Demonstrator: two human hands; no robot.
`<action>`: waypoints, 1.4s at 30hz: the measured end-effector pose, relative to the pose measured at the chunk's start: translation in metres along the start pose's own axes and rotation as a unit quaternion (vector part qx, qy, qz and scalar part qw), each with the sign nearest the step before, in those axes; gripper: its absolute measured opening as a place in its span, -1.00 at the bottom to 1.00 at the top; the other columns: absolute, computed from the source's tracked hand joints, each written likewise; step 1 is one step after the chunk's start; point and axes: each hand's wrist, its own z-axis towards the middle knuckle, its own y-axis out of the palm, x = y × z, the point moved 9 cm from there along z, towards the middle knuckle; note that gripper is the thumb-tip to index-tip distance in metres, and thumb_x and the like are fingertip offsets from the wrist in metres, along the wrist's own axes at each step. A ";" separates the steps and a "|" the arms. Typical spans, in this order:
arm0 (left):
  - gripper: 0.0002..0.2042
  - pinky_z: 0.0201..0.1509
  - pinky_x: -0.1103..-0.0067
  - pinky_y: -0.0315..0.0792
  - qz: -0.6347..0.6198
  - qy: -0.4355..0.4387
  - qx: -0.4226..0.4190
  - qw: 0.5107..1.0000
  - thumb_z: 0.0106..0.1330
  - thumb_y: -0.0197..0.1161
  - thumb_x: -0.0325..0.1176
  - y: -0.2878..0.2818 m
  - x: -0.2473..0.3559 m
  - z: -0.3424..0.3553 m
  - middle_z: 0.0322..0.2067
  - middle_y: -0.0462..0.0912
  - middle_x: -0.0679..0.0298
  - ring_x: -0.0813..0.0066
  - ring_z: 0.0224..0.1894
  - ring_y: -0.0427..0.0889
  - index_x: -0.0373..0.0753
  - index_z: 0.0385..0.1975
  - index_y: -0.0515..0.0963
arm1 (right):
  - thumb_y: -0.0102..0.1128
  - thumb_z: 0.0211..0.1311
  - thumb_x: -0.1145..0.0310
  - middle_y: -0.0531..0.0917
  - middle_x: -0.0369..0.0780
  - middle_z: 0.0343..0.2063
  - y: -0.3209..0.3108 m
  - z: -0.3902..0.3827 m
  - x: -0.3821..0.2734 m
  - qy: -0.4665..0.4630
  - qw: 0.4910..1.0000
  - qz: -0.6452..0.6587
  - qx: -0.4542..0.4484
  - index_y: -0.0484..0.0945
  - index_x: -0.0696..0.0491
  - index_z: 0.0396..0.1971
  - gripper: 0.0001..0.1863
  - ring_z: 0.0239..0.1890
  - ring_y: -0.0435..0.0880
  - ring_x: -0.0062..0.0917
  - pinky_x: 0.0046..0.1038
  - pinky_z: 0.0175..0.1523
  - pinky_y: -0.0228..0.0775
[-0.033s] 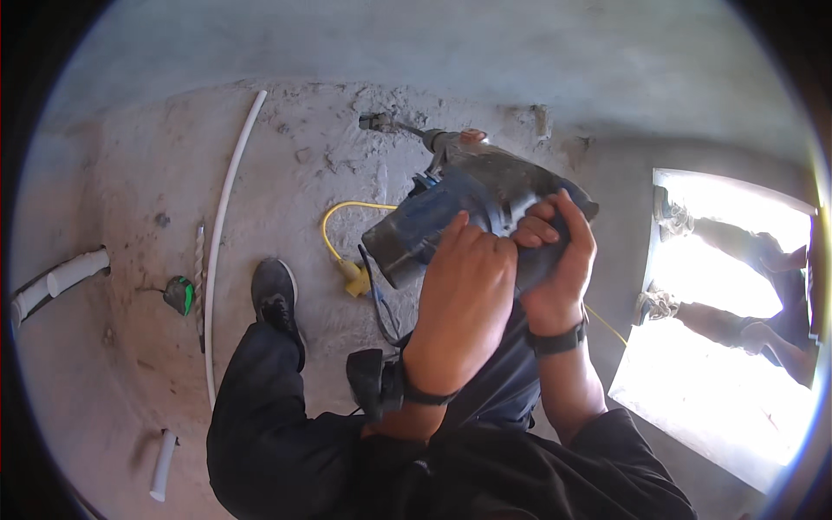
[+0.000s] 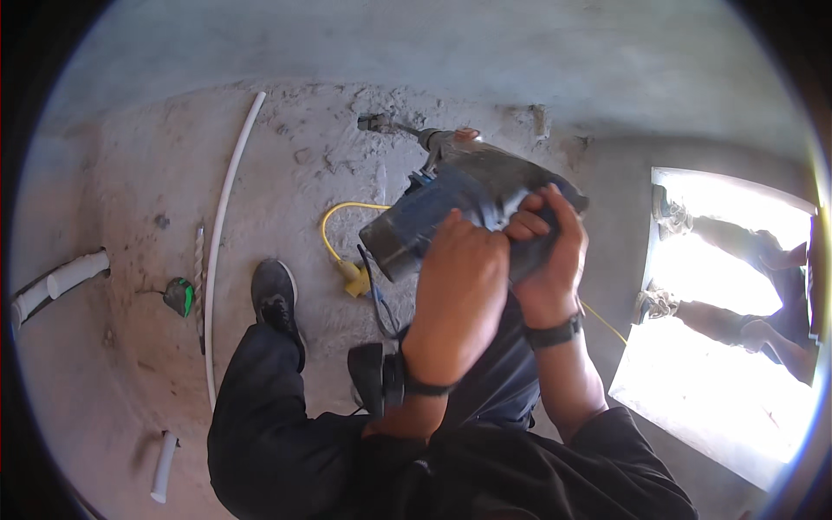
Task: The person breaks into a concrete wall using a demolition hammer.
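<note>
A dusty dark-blue rotary hammer [image 2: 472,178] is tilted toward the rough concrete, its bit reaching a chipped cavity [image 2: 368,123]; whether the tip touches is unclear. My left hand [image 2: 455,303] is wrapped on the tool's lower housing, fingertips partly hidden. My right hand [image 2: 550,260] grips its rear end, thumb up and fingers curled. A black cord runs below the tool to a yellow connector [image 2: 354,276] on a looped yellow cable.
A white pipe [image 2: 230,199], a long drill bit [image 2: 200,295] and a green tape measure [image 2: 179,296] lie left of my shoe [image 2: 273,286]. Pipe stubs [image 2: 78,272] protrude farther left. At right, another person's legs [image 2: 719,314] show in a bright opening.
The tool and both my hands have shifted slightly up and to the left. The other person and the loose items look the same.
</note>
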 end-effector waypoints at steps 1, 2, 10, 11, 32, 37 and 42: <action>-0.71 0.36 0.19 0.26 0.003 0.001 0.003 1.000 -0.13 0.22 -0.66 0.000 -0.003 0.000 -0.35 0.58 0.05 0.10 -0.11 0.57 -0.36 -0.31 0.51 | 0.15 0.36 0.32 0.51 -0.33 -0.47 -0.001 0.006 0.003 -0.006 0.999 -0.030 0.024 0.44 0.01 -0.33 -0.88 -0.56 0.41 -0.71 -0.56 -0.41 0.37; -0.71 0.35 0.19 0.26 0.007 0.000 -0.017 1.000 -0.12 0.21 -0.66 0.004 -0.008 -0.001 -0.34 0.58 0.04 0.09 -0.11 0.57 -0.36 -0.31 0.51 | 0.15 0.36 0.33 0.53 -0.32 -0.46 -0.007 0.008 0.006 -0.005 1.000 -0.015 0.023 0.45 0.02 -0.31 -0.89 -0.55 0.41 -0.72 -0.57 -0.41 0.37; -0.79 0.32 0.20 0.28 0.014 0.015 0.003 1.000 -0.07 0.18 -0.65 0.003 -0.003 0.000 -0.40 0.58 0.06 0.06 -0.15 0.56 -0.35 -0.37 0.49 | 0.14 0.36 0.33 0.49 -0.34 -0.48 0.002 0.008 0.004 0.002 0.999 -0.030 0.015 0.44 0.01 -0.32 -0.89 -0.58 0.40 -0.72 -0.59 -0.45 0.33; -0.80 0.32 0.20 0.29 0.018 0.011 0.010 1.000 -0.07 0.18 -0.64 0.007 -0.010 0.001 -0.41 0.57 0.05 0.05 -0.15 0.56 -0.35 -0.38 0.49 | 0.14 0.36 0.33 0.49 -0.34 -0.48 0.001 0.009 0.001 0.003 0.999 -0.031 0.010 0.44 0.01 -0.32 -0.89 -0.58 0.40 -0.72 -0.59 -0.45 0.33; -0.84 0.26 0.25 0.34 0.061 0.048 -0.033 0.996 -0.03 0.22 -0.61 0.037 0.035 0.008 -0.43 0.63 0.10 0.18 -0.17 0.61 -0.32 -0.40 0.56 | 0.22 0.35 0.16 0.56 -0.30 -0.41 -0.043 -0.003 -0.032 0.041 0.998 0.018 0.045 0.48 0.01 -0.27 -0.76 -0.50 0.49 -0.68 -0.60 -0.37 0.42; -0.86 0.27 0.28 0.34 0.073 0.034 -0.052 0.995 -0.01 0.24 -0.57 0.054 0.020 0.006 -0.42 0.64 0.14 0.21 -0.17 0.62 -0.30 -0.41 0.58 | 0.20 0.38 0.12 0.53 -0.34 -0.45 -0.038 -0.010 -0.024 0.037 0.994 0.040 0.094 0.44 -0.01 -0.33 -0.73 -0.51 0.48 -0.70 -0.61 -0.38 0.41; -0.90 0.24 0.34 0.36 0.100 0.034 -0.048 0.993 0.04 0.23 -0.51 0.066 0.020 0.010 -0.44 0.63 0.15 0.26 -0.19 0.62 -0.29 -0.42 0.58 | 0.18 0.39 0.22 0.46 -0.37 -0.52 -0.067 0.012 -0.027 0.049 0.997 0.000 0.062 0.43 -0.01 -0.37 -0.79 -0.55 0.42 -0.72 -0.59 -0.41 0.37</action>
